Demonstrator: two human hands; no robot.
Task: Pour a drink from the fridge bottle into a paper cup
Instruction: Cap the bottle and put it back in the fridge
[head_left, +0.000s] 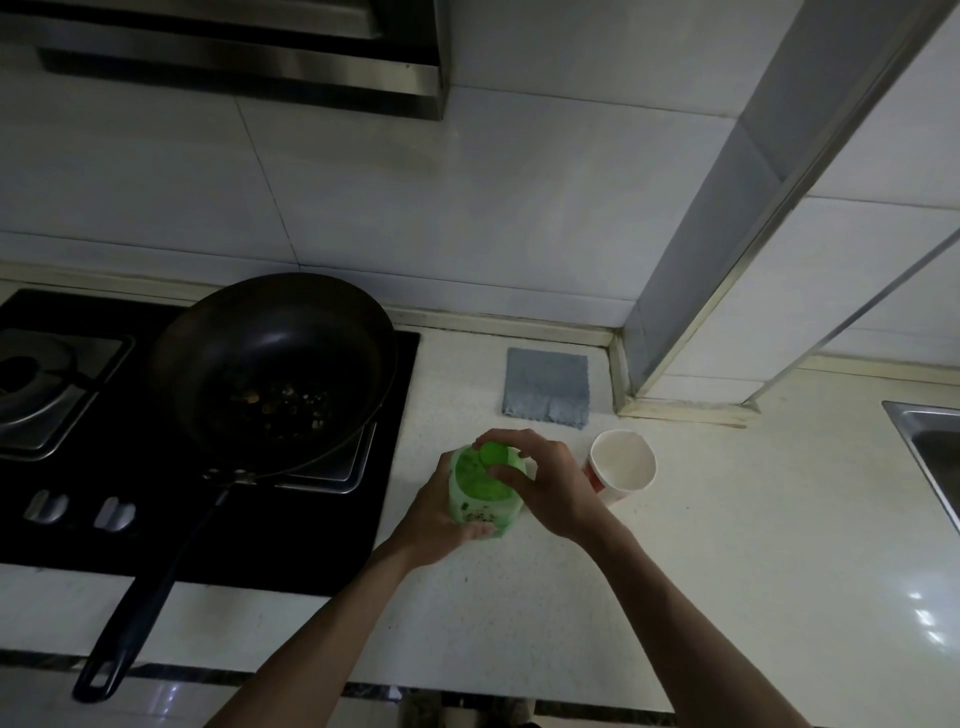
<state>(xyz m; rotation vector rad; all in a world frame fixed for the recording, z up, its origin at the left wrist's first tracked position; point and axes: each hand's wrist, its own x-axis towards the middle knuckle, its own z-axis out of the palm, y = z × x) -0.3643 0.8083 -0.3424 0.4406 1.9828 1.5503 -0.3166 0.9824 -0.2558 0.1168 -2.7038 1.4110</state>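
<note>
**Hands working the cap of a green bottle beside a waiting paper cup**

Bottle (480, 488), green and translucent, is standing upright on the pale bench (701, 571), roughly at the centre of the view. The left hand (441, 514) is wrapping around its body from the 9 o'clock side, fingers closed on the label. The right hand (540, 483) is coming in from 3 o'clock, with thumb and fingertips pinching the round green cap (491, 452) at the top. The cap appears to be on the neck; whether it is loosened cannot be told from here.

At 3 o'clock from the bottle, just beside the right hand, a paper cup (623, 462) is standing upright and looking empty, its white inside showing. At 12 o'clock, further back, a grey cloth (546, 387) is lying flat. Well off at 9 o'clock, a dark frying pan (275, 369) is sitting on a black hob (156, 525), its long handle pointing toward 7 o'clock. A steel sink (930, 447) is edging in at the far 3 o'clock side.

The step in hand seems to be unscrewing. Doing it well likely means keeping the left grip firm but not squeezing, since thin plastic could push liquid out once the seal breaks, and keeping the base planted on the bench while the right hand is turning. Care is also needed that the right wrist is not knocking the light cup over.
</note>
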